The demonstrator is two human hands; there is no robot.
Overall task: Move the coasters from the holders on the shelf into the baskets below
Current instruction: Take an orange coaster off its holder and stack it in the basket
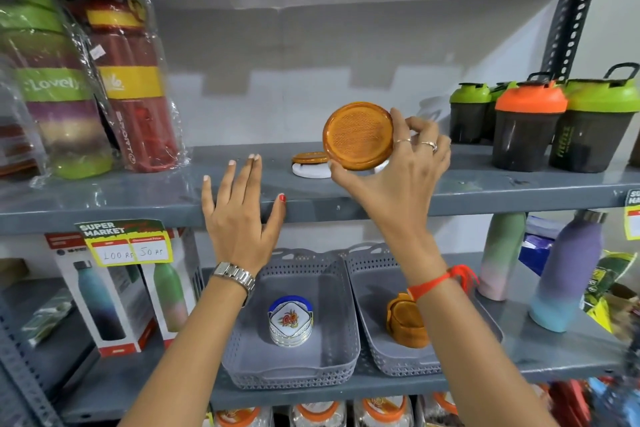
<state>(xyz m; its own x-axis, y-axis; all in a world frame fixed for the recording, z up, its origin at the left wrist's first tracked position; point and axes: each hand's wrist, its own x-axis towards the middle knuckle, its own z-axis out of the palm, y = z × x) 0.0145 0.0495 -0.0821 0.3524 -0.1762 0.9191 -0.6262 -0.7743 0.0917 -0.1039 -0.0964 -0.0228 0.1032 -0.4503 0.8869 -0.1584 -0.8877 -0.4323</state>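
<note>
My right hand (401, 170) holds a round orange coaster (358, 135) tilted upright above the upper shelf, thumb at its lower edge and fingers at its right rim. Behind it on the shelf lie another orange coaster (310, 158) and a white disc (311, 170). My left hand (240, 210) rests open on the shelf's front edge, holding nothing. On the shelf below stand two grey baskets: the left basket (341, 319) holds a stack of white patterned coasters (291, 321), the right basket (372, 333) holds a pile of orange coasters (405, 324), partly hidden by my right forearm.
Wrapped bottles (135, 80) stand at the upper shelf's left, shaker cups (528, 123) at its right. Boxed bottles (104, 295) and pastel bottles (564, 274) flank the baskets below. A price tag (124, 243) hangs from the shelf edge (485, 199). Jars with orange lids fill the bottom shelf.
</note>
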